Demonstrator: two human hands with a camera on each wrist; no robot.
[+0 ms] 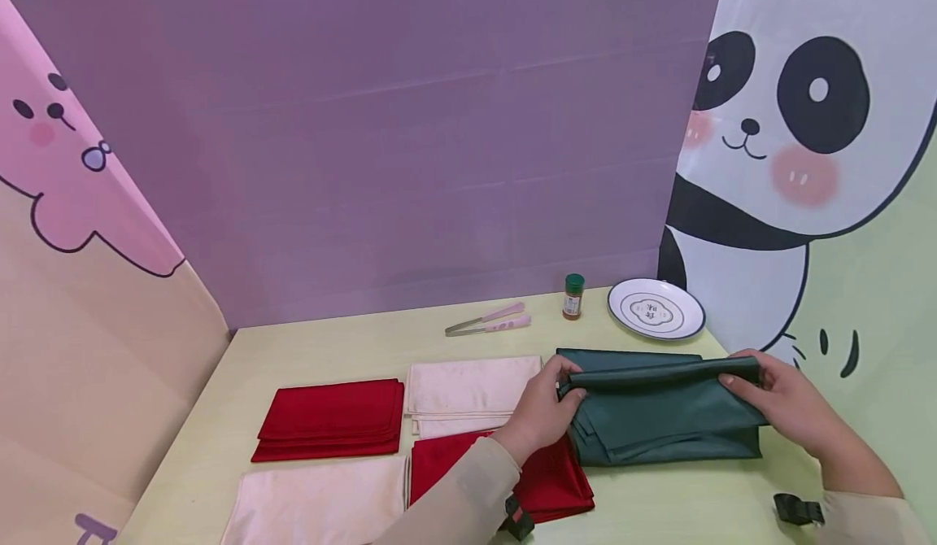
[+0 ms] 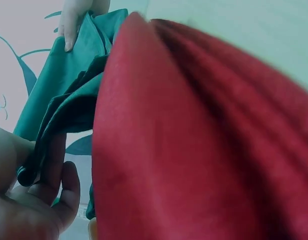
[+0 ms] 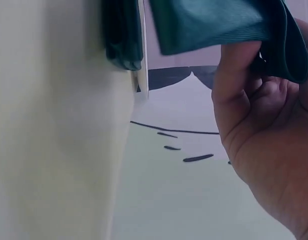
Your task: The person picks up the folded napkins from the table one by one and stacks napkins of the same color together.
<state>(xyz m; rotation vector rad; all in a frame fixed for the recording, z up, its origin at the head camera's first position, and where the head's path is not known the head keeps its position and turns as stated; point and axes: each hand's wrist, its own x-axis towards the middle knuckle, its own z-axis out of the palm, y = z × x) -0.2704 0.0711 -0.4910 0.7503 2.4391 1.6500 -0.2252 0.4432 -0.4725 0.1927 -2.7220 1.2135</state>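
Note:
A dark green cloth lies partly folded on the right of the pale table. My left hand pinches the left end of its raised fold, and my right hand grips the right end. The left wrist view shows the green cloth held by my left fingers, with a red cloth filling the foreground. In the right wrist view, my right fingers curl round the green cloth.
Folded red cloths and cream cloths lie on the left and middle of the table. Tongs with pink handles, a small green-capped jar and a white plate sit at the back.

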